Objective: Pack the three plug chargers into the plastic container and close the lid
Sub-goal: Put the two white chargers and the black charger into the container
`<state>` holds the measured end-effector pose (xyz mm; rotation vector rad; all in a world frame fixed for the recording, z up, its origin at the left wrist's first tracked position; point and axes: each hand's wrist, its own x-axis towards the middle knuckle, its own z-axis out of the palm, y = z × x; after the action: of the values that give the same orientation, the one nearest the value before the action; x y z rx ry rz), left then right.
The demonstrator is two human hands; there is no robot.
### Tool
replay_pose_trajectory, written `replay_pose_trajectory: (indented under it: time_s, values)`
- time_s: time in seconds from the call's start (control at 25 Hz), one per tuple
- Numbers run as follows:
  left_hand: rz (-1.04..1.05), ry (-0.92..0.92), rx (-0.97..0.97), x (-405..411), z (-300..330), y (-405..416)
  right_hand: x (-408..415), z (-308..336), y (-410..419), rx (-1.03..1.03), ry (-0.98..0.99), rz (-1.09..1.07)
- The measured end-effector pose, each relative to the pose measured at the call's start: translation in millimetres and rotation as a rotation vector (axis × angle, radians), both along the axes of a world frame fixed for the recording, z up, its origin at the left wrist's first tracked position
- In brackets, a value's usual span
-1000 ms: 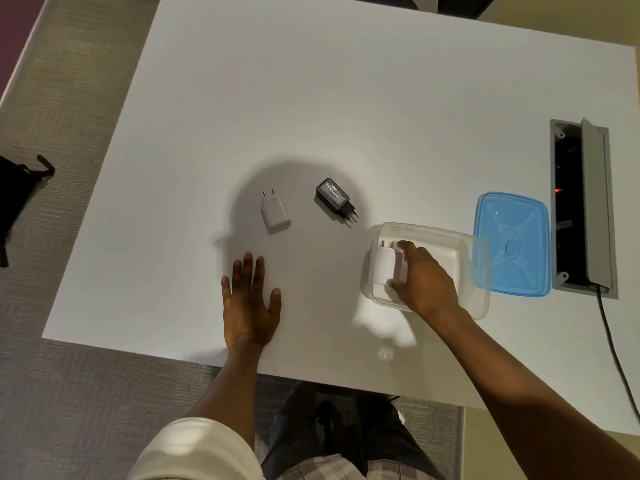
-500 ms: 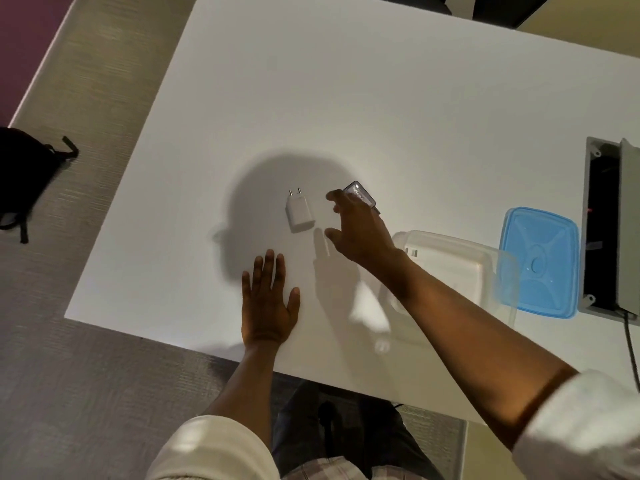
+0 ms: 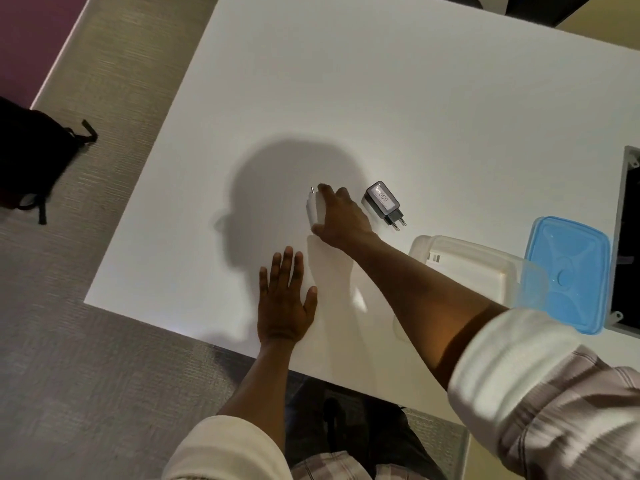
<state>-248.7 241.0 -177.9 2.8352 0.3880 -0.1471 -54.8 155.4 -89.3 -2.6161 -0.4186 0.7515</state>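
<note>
White charger (image 3: 314, 208), small rounded block, smooth plastic, two pins pointing away from the person: right hand (image 3: 341, 216) is closing around it, fingers curling over the top, thumb at the near end. It is sitting on the bench (image 3: 415, 98), or barely off it; cannot tell which. Black charger (image 3: 382, 202) is lying just beside that hand, label up, pins aimed at the clear plastic container (image 3: 485, 263). Container is standing open, a third white charger (image 3: 434, 258) showing through its wall. Blue lid (image 3: 568, 271), glossy, moulded, is resting flat beside it. Left hand (image 3: 285, 299) is lying spread and flat on the bench, holding nothing.

Risks, as judged: slick casing and a partial fingertip hold could let the charger slip; the forearm crossing near the container could nudge it.
</note>
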Motion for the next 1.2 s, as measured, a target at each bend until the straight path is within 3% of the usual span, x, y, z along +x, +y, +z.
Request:
replay_pose_trajectory:
  time_s: [0.48,0.8,1.04,1.2]
  values:
    - [-0.003,0.001,0.029,1.3,-2.5,-0.5,-51.5,-8.5,-17.6,-0.027,-0.138,-0.053]
    - [-0.017,0.010,0.023,-0.5,1.1,0.0,-91.0,13.3,-62.1,0.025,-0.084,-0.099]
    - [-0.022,0.028,0.020,-0.3,6.5,-0.3,-111.1,53.8,-118.7,0.219,-0.244,-0.252]
    - [-0.024,0.033,0.027,-0.7,6.9,-1.5,-114.9,61.2,-177.2,0.179,-0.306,-0.375]
